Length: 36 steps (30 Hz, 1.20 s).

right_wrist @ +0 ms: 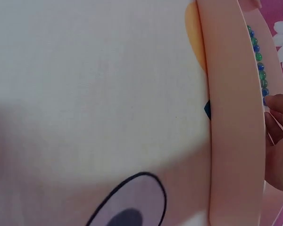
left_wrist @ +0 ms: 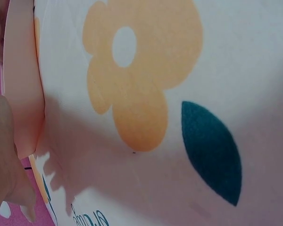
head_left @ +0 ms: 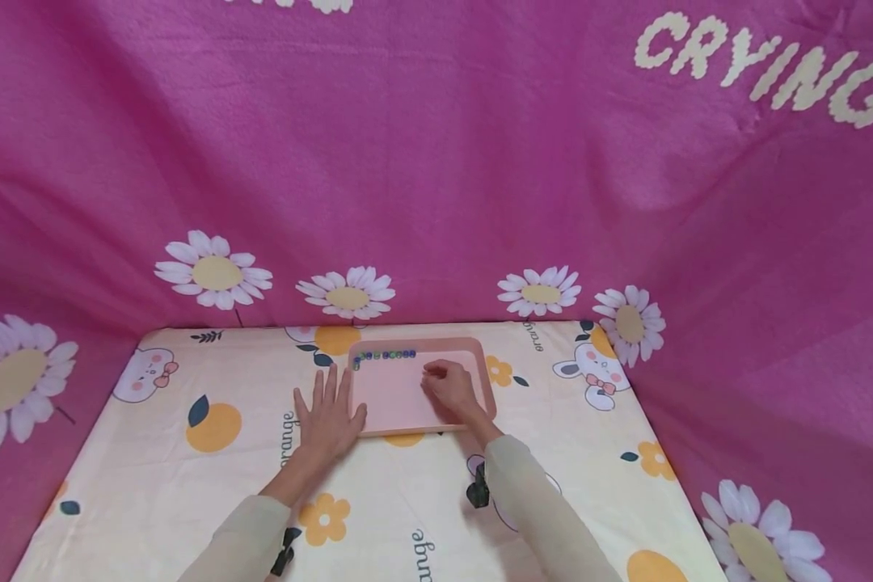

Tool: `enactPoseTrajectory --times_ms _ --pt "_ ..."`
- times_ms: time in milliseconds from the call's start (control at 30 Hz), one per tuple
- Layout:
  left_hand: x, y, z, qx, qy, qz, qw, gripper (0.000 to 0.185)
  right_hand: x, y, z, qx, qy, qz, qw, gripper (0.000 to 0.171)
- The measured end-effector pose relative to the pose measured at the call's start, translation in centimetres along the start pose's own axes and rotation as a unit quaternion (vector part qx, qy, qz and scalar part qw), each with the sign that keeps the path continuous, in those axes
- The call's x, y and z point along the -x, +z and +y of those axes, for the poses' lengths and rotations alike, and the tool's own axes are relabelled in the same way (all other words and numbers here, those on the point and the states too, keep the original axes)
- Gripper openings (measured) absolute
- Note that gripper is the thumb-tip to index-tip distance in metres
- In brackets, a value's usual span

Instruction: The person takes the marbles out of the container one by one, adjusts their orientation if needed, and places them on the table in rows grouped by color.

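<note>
A shallow pink tray (head_left: 400, 404) lies on the table. Blue and green glass marbles (head_left: 387, 355) line up along its far side, from the far left corner to about the middle; one marble sits a little nearer me in that corner. My left hand (head_left: 327, 416) rests with fingers spread at the tray's left edge, thumb by the near left corner. Over the tray's right half, my right hand (head_left: 451, 388) has bent fingers pointing left. In the right wrist view its fingertip (right_wrist: 272, 101) overlaps the row's end marble; I cannot tell whether it holds a marble.
A cream cloth (head_left: 189, 485) printed with oranges, flowers and rabbits covers the table. A magenta curtain (head_left: 436, 186) with daisies and lettering surrounds it at the back and sides. The tray's raised wall (right_wrist: 233, 113) stands beside the right hand.
</note>
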State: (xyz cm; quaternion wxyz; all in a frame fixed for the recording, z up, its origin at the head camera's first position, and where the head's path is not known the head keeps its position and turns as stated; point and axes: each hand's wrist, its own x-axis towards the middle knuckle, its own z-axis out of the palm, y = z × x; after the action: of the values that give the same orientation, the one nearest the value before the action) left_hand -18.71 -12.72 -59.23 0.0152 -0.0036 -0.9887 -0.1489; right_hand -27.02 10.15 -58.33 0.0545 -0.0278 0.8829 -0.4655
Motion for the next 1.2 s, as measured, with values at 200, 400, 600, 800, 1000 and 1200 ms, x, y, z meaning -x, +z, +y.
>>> enactPoseTrajectory --times_ms 200,400,600,800,1000,1200 --pt "-0.1 -0.1 -0.1 0.001 0.000 0.006 1.0000 0.077 -1.0 0.6 -0.5 0.003 -0.002 -0.014 1.000 0.028" --pt "-0.1 0.1 0.1 0.014 -0.003 0.008 0.9999 0.077 -1.7 1.1 -0.5 0.016 -0.012 -0.003 1.000 0.029" --pt "0.0 0.6 0.3 0.000 -0.008 -0.003 1.0000 0.078 -2.0 1.5 -0.4 0.014 0.017 0.013 1.000 0.027" --pt "-0.1 0.7 0.3 -0.006 -0.011 0.006 0.9999 0.078 -2.3 1.8 -0.5 0.002 0.016 0.022 1.000 0.033" --pt "0.1 0.5 0.3 -0.001 -0.011 -0.002 0.9999 0.078 -2.7 2.2 -0.3 0.000 0.010 0.038 0.999 0.034" --pt "0.0 0.3 0.1 -0.005 -0.011 0.000 0.9999 0.077 -3.2 2.4 -0.6 0.013 -0.019 0.053 0.998 0.028"
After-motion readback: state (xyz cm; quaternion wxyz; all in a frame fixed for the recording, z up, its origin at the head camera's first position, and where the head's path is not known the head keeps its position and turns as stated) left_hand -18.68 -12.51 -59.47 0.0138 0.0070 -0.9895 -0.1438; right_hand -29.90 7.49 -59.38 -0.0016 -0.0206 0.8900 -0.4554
